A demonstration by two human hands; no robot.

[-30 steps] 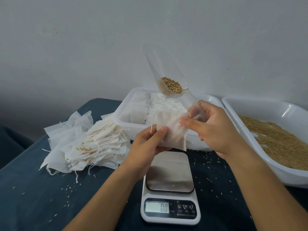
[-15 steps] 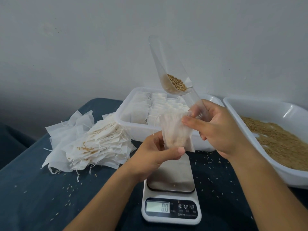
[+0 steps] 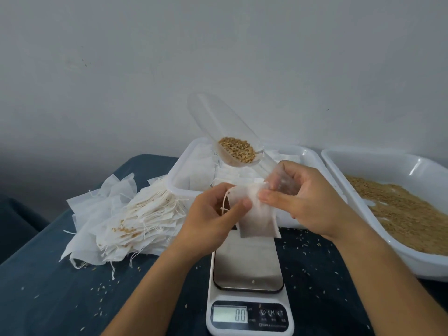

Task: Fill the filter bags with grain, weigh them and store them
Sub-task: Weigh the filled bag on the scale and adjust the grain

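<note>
Both forearms reach in from the lower edge and meet above the kitchen scale (image 3: pixel 249 287), held clear of the worktop (image 3: pixel 60 299). The left hand (image 3: pixel 211 219) is turned palm toward the camera, its fingers curled and its thumb pressed against the left part of a white filter bag (image 3: pixel 258 214), pinching it near the mouth; the bag's drawstring (image 3: pixel 225 204) loops over that hand. The right hand (image 3: pixel 308 200) comes in from the right with its back to the camera, pinching the bag's upper right edge between forefinger and thumb while the same hand's curled fingers grip the handle of a clear plastic scoop (image 3: pixel 230 141). The bag hangs with its long axis near vertical, mouth up and closed bottom down, over the far edge of the scale's steel platform, apart from it. The scoop's long axis slants from the handle in the hand up and to the left, open end highest, and a small heap of grain (image 3: pixel 238 149) sits low in its bowl near the handle. The scale's display reads 0.0. Behind the hands stands a white tub of filled bags (image 3: pixel 184 175); to the right, a white tray of grain (image 3: pixel 400 209); to the left, a loose pile of empty filter bags (image 3: pixel 126 219) lies on the worktop, with stray grains scattered about.
</note>
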